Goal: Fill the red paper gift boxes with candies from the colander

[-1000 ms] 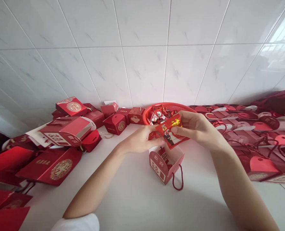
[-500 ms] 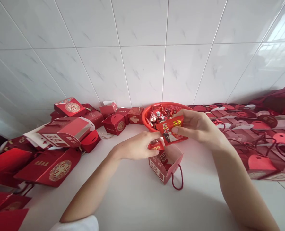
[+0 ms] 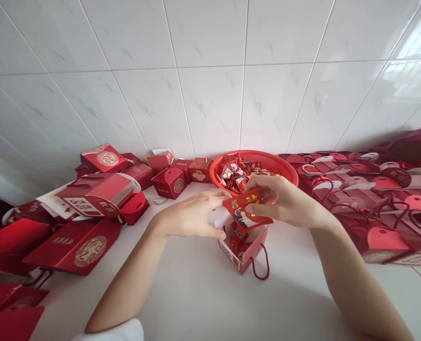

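A small red gift box [image 3: 256,241] with a dark red cord handle stands with its top open on the white tabletop, red wrapped pieces inside it. Just above its opening, my right hand [image 3: 278,201] pinches a flat red snack packet [image 3: 248,210] with yellow print, thumb on the front face. My left hand [image 3: 187,215] is around the box's left side, its thumb at the near rim and its fingers by a pale flap. Its fingertips are partly hidden behind the packet. Behind the hands, a red plastic basket [image 3: 288,170] holds many wrapped sweets.
To the left lies a loose pile of red boxes [image 3: 71,246], with smaller boxes [image 3: 169,182] along the tiled wall [image 3: 210,109]. On the right, rows of red boxes with cord handles [image 3: 384,237] stand close together. A dark red bag-like bundle [image 3: 416,147] is behind them.
My left hand has let go of the small red packet and moved to the box's side. My right hand has lowered the snack packet leftward toward the box opening.
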### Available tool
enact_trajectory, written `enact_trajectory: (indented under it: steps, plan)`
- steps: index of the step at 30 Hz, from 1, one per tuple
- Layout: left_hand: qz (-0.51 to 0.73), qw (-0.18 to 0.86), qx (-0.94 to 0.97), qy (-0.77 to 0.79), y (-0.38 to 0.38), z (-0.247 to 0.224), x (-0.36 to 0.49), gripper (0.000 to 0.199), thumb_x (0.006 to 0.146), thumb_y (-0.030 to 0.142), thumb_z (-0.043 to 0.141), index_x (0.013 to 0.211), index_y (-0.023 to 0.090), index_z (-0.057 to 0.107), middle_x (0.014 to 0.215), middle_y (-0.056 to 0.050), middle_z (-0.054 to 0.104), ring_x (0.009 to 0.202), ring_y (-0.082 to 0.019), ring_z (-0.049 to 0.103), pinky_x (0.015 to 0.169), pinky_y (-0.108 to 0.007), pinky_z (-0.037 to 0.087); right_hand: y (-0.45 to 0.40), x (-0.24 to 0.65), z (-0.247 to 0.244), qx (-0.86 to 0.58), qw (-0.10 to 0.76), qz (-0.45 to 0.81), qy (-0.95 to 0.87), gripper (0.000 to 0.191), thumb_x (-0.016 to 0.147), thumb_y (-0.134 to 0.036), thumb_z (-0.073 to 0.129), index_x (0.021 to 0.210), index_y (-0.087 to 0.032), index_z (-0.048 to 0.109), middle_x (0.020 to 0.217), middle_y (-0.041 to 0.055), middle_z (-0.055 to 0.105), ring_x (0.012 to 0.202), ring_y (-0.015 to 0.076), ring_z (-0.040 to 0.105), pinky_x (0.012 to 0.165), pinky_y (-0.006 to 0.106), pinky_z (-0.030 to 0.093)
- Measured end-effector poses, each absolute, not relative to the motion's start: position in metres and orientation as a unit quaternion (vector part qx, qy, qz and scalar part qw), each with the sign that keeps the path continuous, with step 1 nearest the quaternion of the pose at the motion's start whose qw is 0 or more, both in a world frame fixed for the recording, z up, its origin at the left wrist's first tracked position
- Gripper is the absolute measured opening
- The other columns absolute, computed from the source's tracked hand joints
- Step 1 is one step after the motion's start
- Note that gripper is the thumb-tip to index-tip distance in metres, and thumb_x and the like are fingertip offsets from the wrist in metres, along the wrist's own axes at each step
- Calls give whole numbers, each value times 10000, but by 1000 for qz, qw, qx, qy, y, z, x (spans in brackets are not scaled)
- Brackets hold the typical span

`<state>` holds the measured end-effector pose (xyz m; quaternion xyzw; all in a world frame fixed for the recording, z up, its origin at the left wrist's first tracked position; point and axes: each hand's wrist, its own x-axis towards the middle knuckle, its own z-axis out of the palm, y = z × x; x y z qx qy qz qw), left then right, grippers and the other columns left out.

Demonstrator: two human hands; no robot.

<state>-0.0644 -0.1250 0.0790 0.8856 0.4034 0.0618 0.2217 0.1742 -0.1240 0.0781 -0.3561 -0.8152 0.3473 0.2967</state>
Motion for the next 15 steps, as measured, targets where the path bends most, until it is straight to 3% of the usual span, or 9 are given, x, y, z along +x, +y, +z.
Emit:
enact_trajectory:
  steps: [4,9,15]
  plan:
    - [10,215,877,429,-120,79,-73,557,749,455,783,1263,293,641,1435,-22,549,1336,-280,490,1073,-324,398,-122,165,71,-361,232,364,-827,159,824,-207,645,978,-196,608,888,16,683,757,156,642,601,243,469]
    - [-82,251,843,469,-118,83,-76,630,752,552,749,1309,283,632,1358,-29,635,1237,-277,577,958,-300,459,-121,160,66,-375,196,314,-850,158,827,-107,574,959,-185,611,964,54,705,877,177,669,683,250,492]
    - [-65,236,836,491,-116,82,-73,652,713,595,742,1271,266,668,1251,-32,699,1058,-255,674,820,-266,494,-124,173,77,-353,156,282,-878,107,871,-200,590,958,-195,651,962,43,712,854,178,655,701,269,475]
